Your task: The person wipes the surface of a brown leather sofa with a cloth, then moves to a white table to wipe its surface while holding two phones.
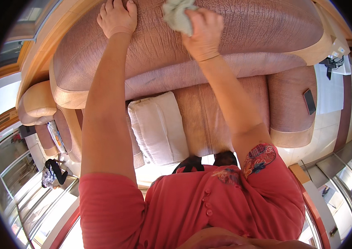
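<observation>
My right hand (205,32) grips a crumpled pale green cloth (178,15) against the brown leather backrest (257,28) of a sofa. To its left, my left hand (118,18) presses flat on the same backrest, fingers spread and holding nothing. Below my arms lies the sofa's seat (207,121), worn to a lighter tan in places. A folded cream-coloured textile (160,130) rests on the seat between my forearms.
A smartphone (309,101) lies on the right armrest (291,105). Beyond it, a dark device with tangled cables (332,63) sits on a white surface. Another brown sofa seat (46,137) is at far left, and a person (53,174) appears below it.
</observation>
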Action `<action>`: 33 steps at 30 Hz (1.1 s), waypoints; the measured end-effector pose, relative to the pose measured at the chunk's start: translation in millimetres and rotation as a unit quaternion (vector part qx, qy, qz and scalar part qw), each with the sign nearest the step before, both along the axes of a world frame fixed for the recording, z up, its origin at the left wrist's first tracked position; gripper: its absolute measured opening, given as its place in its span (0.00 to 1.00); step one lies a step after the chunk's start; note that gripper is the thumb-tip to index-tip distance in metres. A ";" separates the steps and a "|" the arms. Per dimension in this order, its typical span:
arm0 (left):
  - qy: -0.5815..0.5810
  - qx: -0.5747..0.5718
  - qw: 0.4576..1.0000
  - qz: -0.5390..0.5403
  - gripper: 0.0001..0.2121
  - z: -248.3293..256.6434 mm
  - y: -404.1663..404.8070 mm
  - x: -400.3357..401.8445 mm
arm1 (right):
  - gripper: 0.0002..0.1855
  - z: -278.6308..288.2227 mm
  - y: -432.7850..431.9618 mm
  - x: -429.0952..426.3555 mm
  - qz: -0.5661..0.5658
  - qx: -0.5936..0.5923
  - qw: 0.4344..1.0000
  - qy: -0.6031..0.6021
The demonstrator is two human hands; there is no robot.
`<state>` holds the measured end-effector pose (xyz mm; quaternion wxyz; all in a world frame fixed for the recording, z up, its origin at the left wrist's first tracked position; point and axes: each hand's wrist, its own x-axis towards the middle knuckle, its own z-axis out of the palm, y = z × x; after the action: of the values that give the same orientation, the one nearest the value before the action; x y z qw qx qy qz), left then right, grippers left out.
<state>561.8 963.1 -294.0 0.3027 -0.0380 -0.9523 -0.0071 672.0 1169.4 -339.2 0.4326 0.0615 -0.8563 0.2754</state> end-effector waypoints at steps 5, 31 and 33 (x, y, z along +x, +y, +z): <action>-0.010 0.005 1.000 -0.003 0.25 -2.1 0.2 0.0 | 0.28 -30.2 4.1 15.8 0.094 0.156 0.983 0.032; 0.038 0.007 0.999 -0.022 0.26 -5.6 -9.9 -1.6 | 0.19 -106.8 30.6 57.2 -0.093 -0.055 0.994 -0.019; 0.037 0.022 0.999 -0.032 0.26 -3.6 7.9 -5.2 | 0.25 -143.4 114.5 53.4 0.116 -0.601 0.791 0.003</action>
<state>556.6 971.0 -297.7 0.3386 -0.0618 -0.9382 -0.0366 725.4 1283.8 -482.6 0.3494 -0.1116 -0.5031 0.7825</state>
